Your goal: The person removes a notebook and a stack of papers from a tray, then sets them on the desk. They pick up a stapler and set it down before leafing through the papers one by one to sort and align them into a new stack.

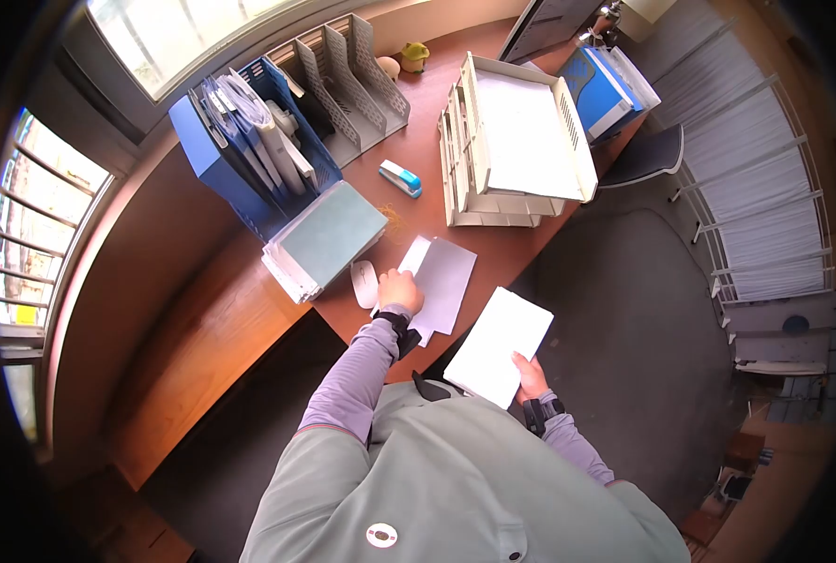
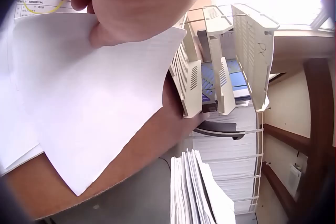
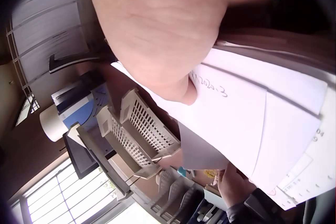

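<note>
My right hand grips a thick stack of white papers at its lower right edge, held in front of the body off the desk. In the right wrist view the thumb lies across the top sheet, which bears handwriting. My left hand is over loose papers on the desk. In the left wrist view its thumb and curled fingers pinch a white sheet whose edge bends up. Under it lies a printed page with a QR code. A white computer mouse sits just beside the left hand.
A pile of papers with a grey-green cover lies left of the mouse. Behind are a blue-and-white stapler, yellow rubber bands, a blue file box and a grey divider rack. A cream tray stack stands at the right.
</note>
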{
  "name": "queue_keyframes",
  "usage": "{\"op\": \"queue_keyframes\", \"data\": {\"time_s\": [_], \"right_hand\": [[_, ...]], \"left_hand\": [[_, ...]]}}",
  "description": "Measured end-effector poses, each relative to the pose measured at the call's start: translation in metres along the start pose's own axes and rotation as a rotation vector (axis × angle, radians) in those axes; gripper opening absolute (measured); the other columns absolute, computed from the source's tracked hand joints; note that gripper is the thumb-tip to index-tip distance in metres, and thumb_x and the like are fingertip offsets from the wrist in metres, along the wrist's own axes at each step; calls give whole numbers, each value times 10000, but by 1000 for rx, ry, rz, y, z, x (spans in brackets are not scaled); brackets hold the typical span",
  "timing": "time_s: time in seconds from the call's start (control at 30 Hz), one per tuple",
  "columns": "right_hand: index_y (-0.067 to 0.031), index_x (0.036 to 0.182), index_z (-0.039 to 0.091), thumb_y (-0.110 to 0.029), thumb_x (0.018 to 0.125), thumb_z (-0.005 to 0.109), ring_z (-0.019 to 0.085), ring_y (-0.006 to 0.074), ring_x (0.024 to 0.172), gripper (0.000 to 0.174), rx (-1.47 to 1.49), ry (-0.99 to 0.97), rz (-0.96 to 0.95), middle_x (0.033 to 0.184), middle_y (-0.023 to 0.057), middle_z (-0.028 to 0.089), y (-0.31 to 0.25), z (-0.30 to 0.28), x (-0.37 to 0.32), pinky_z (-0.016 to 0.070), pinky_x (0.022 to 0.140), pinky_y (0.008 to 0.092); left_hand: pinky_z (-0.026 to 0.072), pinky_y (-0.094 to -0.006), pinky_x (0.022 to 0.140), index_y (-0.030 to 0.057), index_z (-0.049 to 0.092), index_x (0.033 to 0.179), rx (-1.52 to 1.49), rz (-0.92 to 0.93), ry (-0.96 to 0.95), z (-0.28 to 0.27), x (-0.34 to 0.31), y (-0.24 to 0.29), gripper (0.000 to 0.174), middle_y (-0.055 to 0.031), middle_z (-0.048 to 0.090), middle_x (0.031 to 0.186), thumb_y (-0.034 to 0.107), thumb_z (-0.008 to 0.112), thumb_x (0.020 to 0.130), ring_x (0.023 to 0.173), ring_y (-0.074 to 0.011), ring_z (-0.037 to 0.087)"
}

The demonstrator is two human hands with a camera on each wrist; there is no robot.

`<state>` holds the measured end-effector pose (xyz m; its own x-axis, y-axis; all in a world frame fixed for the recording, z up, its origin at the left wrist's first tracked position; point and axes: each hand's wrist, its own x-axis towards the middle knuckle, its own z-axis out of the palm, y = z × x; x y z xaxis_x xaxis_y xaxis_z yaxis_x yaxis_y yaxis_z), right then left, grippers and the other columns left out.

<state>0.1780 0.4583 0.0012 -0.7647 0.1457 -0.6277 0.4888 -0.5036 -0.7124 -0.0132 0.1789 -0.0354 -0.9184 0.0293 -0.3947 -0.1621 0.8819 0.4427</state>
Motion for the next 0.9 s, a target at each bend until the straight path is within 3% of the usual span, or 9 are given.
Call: {"op": "queue_keyframes", "data": {"time_s": [0.17,0.33,0.53,0.63,0.8,0.9], "right_hand": [[-22,1423,385,-123,946,558,523,281,1236,517,-16,-35,6,1352,135,529,-1,2,3,412,1066,435],[-18,1420,392,-117,939,571,525,275,1232,523,-3,-15,15,1347,134,535,3,1,-1,411,1059,425],[-12,1416,396,-112,932,582,519,270,1235,528,-3,9,-3,1344,134,537,11,-7,-5,409,1055,415],[-10,1417,393,-114,933,583,519,272,1233,531,-6,23,-8,1344,134,536,11,-6,-10,409,1056,414],[-7,1416,395,-111,936,580,526,269,1225,525,10,44,-21,1341,132,540,17,-9,-15,415,1051,410],[-6,1410,401,-102,936,574,530,266,1221,514,3,47,-24,1337,133,544,23,-14,-19,420,1046,411]], "left_hand": [[443,-448,985,8,683,1045,108,-18,-36,-20,6,-13,282,-183,586,1186,146,582,821,1151,-360,515],[430,-443,998,31,694,1063,195,67,-108,-25,15,-11,297,-165,583,1203,170,594,821,1171,-350,509],[367,-399,1037,84,696,1134,217,-176,-131,-22,33,9,332,-146,582,1265,223,601,848,1223,-318,489],[364,-396,1040,98,687,1155,204,-207,-110,-16,42,12,339,-148,583,1273,222,597,853,1234,-313,487],[360,-412,1052,86,521,1240,177,-228,-102,-21,47,12,399,-137,594,1283,211,575,865,1257,-318,490],[361,-411,1058,84,536,1230,162,-179,-160,-24,46,4,387,-145,607,1274,201,572,863,1253,-318,502]]}}
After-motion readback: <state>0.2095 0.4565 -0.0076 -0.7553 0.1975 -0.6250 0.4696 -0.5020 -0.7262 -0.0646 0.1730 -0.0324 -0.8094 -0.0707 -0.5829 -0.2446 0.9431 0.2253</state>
